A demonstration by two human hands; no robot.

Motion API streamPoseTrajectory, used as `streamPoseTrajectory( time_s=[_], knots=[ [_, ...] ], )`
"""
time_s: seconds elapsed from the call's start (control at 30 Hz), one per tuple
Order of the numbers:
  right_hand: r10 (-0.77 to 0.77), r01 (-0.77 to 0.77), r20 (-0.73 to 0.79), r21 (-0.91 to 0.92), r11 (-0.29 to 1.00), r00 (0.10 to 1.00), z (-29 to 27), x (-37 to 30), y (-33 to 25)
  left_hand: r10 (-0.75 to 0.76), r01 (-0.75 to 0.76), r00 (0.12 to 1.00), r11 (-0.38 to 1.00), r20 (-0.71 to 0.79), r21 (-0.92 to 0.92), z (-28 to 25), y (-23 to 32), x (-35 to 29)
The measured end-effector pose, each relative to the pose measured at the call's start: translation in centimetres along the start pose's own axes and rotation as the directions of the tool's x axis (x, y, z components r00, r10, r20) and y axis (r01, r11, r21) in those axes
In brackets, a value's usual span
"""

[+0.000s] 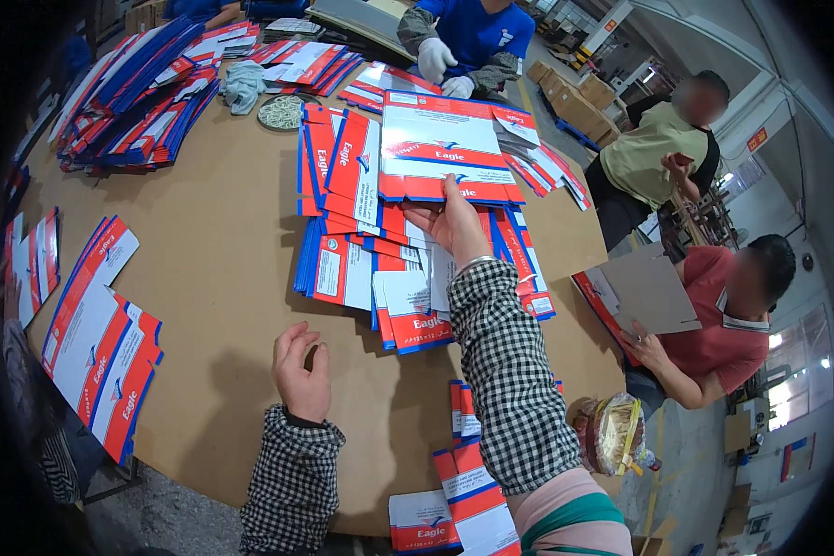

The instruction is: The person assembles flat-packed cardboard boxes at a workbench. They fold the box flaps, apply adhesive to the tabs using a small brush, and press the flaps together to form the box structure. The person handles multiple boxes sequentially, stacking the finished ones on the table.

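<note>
Nearby, carton stacks (343, 269), round dish (282, 113) crowd table (204, 241); right grip (456, 222) holding flat carton (435, 134); left grip (303, 378) empty, loose.

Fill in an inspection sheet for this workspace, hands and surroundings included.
Surface: brown tabletop, partly covered by piles.
Job's things: red, white and blue flat cartons in a central pile, a large far-left pile and overlapping left-side cartons.
Clutter: grey cloth, round dish; plastic-wrapped bundle at right.
Hands: right hand grasps the top carton by its near edge; left hand open, holding nothing.
Cables: nothing seen.
Surroundings: worker in blue opposite; person in red at right, holding a carton.
</note>
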State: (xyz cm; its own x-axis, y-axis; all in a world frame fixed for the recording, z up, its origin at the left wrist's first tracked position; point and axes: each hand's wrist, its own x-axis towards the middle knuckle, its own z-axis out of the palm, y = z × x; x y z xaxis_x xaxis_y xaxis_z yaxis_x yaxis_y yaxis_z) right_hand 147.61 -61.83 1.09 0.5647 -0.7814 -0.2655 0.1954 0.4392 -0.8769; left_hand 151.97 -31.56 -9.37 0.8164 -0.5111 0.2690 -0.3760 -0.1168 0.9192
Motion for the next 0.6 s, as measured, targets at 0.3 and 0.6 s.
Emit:
streamPoseTrajectory(
  time_s=[0.3, 0.6],
  knots=[
    [-0.008, 0.008, -0.013, 0.000, 1.000, 1.000, 0.32, -0.49, -0.22, -0.022, 0.022, 1.000, 1.000, 0.014, 0.000, -0.02, 0.19, 0.03],
    [-0.009, 0.011, 0.039, -0.032, 0.999, 0.999, -0.45, 0.09, 0.01, -0.020, 0.019, 0.999, 1.000, 0.028, 0.025, -0.01, 0.38, 0.03]
  ],
)
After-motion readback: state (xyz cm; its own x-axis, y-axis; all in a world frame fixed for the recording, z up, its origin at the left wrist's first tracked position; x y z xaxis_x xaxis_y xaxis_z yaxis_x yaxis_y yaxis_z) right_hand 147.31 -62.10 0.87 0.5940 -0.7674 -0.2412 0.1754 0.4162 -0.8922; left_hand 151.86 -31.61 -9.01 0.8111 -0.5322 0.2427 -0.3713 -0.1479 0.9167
